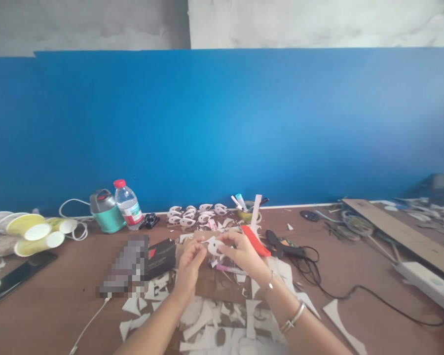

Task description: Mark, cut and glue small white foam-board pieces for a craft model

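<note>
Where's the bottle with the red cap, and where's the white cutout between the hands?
Bottle (131,211): head view, on its label.
White cutout (211,249): head view, on its flat face.

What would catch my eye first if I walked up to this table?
Probably the broad bright-blue panel behind the brown wooden-looking table. Below its middle, the left hand and right hand hold a small flat white cut-out at their fingertips. Further left, a clear plastic bottle with a red cap stands beside a teal-and-grey container.
</note>
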### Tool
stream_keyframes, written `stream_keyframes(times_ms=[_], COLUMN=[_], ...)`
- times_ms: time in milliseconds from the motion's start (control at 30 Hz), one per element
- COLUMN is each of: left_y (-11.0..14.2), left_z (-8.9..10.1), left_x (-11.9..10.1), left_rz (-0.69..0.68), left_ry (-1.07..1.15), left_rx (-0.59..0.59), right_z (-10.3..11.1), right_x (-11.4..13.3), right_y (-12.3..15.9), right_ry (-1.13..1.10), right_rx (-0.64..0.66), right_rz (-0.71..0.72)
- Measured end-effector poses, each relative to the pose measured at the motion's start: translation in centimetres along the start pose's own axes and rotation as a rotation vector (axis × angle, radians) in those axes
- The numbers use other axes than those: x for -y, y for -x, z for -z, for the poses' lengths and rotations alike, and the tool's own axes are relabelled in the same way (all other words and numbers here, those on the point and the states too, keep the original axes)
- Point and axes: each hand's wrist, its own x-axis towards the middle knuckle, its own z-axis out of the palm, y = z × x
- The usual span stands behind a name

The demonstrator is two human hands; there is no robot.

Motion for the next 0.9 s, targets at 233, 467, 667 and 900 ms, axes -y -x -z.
stream_keyframes(times_ms=[233,467,667,900], left_y=[0.0,0.0,0.0,-0.2], left_z=[0.0,0.0,-0.1,0.0], left_x=[0.1,-0.1,-0.2,1.1], left_rz=[-0.007,0.002,0.018,0.048], left_ry=[0.000,0.026,0.015,0.092], left_rx=[-0.006,0.001,-0.005,-0.055], right_z=[0.0,0.0,0.0,0.6], right_x=[0.0,0.2,0.1,-0.9], right_y=[0.0,0.0,0.1,-0.4], right_ry=[-0.015,-0.019,-0.001,0.017], right_rx=[0.001,0.006,0.003,-0.165], right_rz=[0.000,-0.004,0.013,-0.033])
